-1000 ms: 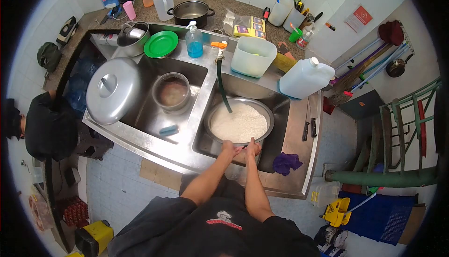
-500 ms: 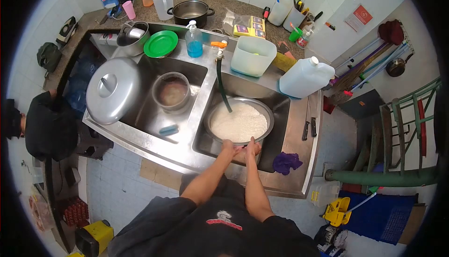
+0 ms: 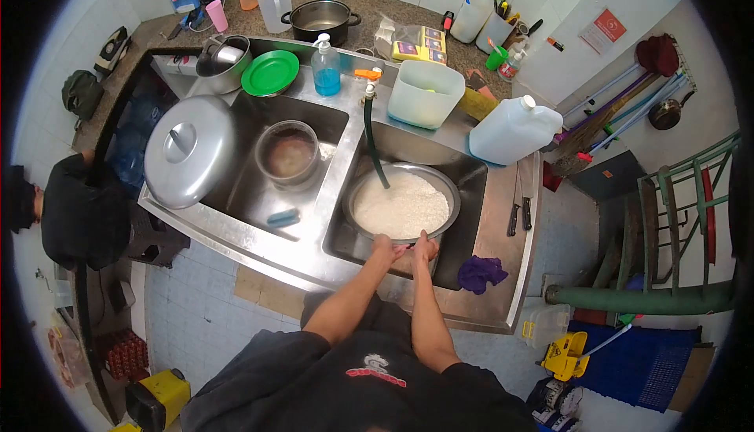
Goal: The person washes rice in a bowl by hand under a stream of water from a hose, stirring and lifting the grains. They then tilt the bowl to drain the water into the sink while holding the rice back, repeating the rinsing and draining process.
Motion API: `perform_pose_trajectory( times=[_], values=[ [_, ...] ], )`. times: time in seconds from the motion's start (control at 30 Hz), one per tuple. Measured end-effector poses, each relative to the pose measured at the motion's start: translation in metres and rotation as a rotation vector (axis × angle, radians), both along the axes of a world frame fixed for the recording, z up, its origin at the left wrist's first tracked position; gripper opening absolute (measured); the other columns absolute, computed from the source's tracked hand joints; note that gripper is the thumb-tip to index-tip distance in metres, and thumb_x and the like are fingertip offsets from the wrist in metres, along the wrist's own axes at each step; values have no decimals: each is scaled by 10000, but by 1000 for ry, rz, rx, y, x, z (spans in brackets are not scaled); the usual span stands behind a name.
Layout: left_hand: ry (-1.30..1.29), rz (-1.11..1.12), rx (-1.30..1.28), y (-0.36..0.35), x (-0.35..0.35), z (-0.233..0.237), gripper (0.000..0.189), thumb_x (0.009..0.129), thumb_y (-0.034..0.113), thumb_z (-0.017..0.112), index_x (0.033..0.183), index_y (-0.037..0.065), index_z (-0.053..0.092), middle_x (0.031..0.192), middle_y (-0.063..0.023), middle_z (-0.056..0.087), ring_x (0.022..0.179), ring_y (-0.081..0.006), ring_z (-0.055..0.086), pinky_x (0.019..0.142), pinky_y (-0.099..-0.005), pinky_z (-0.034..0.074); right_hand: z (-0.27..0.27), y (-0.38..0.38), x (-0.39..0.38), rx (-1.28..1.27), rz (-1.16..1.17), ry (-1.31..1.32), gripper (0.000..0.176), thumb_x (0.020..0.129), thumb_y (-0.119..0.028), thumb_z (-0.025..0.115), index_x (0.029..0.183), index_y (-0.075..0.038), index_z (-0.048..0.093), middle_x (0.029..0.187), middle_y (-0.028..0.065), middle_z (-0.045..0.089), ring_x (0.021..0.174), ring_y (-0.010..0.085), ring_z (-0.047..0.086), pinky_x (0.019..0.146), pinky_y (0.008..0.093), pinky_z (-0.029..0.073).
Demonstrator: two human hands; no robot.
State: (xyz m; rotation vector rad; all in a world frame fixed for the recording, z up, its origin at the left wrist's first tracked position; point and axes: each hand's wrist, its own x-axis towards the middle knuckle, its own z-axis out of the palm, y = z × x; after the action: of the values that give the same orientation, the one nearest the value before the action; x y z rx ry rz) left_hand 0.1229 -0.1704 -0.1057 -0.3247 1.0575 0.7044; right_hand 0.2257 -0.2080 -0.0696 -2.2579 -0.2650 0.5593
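A wide metal bowl [image 3: 452,188] of white grains sits in the right sink basin [image 3: 471,228]. At its near rim my left hand [image 3: 386,248] and my right hand [image 3: 426,248] are side by side, thumbs up on the rim, the other fingers curled beneath it. Both hands grip the bowl. A dark green hose [image 3: 372,141] runs from the orange-handled tap [image 3: 367,75] down into the bowl, its end over the grains. In the left basin stands a clear tub [image 3: 289,154] of cloudy brownish liquid, with a blue object [image 3: 283,217] near it.
Left of the basins lies a large metal lid [image 3: 190,151]. Behind stand a green plate [image 3: 271,73], a soap bottle [image 3: 326,69] and a large jug [image 3: 514,129]. To the right are knives [image 3: 520,217] and a purple cloth [image 3: 481,274]. Another person [image 3: 85,210] is at far left.
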Motion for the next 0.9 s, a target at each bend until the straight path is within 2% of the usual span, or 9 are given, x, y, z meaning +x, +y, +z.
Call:
perform_pose_trajectory(
  times=[0.23, 0.43, 0.63, 0.77, 0.9],
  values=[
    [3, -3, -35, 1, -1, 10, 645, 995, 511, 184, 1310, -39, 304, 1125, -337, 542, 759, -470, 665, 595, -464, 522, -16, 2, 4, 48, -37, -24, 396, 792, -324, 662, 748, 67, 617, 649, 179, 633, 492, 265, 618, 565, 391, 501],
    [-49, 26, 1, 2, 4, -16, 659, 992, 520, 185, 1282, -53, 331, 1084, -329, 564, 754, -455, 669, 598, -458, 527, -2, 4, 0, 93, -59, 35, 401, 788, -330, 663, 725, 61, 604, 634, 177, 630, 484, 257, 617, 560, 389, 500],
    [-10, 56, 2, 3, 4, -6, 672, 992, 520, 188, 1261, -74, 351, 1020, -321, 590, 762, -449, 670, 594, -455, 534, 14, 4, -3, 65, -35, 36, 401, 794, -334, 658, 725, 58, 605, 623, 172, 625, 480, 252, 616, 545, 374, 499],
    [-12, 71, -14, 4, 4, -3, 663, 993, 506, 190, 1227, -87, 373, 1020, -314, 590, 769, -443, 670, 588, -449, 535, -9, 4, 2, 48, -21, -58, 396, 796, -334, 657, 717, 50, 603, 627, 172, 628, 480, 253, 618, 540, 371, 498],
    [-7, -13, -11, 5, 0, 10, 662, 991, 497, 171, 1198, -91, 395, 1022, -294, 589, 781, -422, 670, 593, -437, 536, -11, 5, 3, 43, -45, -5, 398, 800, -332, 657, 723, 55, 605, 638, 177, 633, 486, 257, 622, 553, 374, 503]
  ],
)
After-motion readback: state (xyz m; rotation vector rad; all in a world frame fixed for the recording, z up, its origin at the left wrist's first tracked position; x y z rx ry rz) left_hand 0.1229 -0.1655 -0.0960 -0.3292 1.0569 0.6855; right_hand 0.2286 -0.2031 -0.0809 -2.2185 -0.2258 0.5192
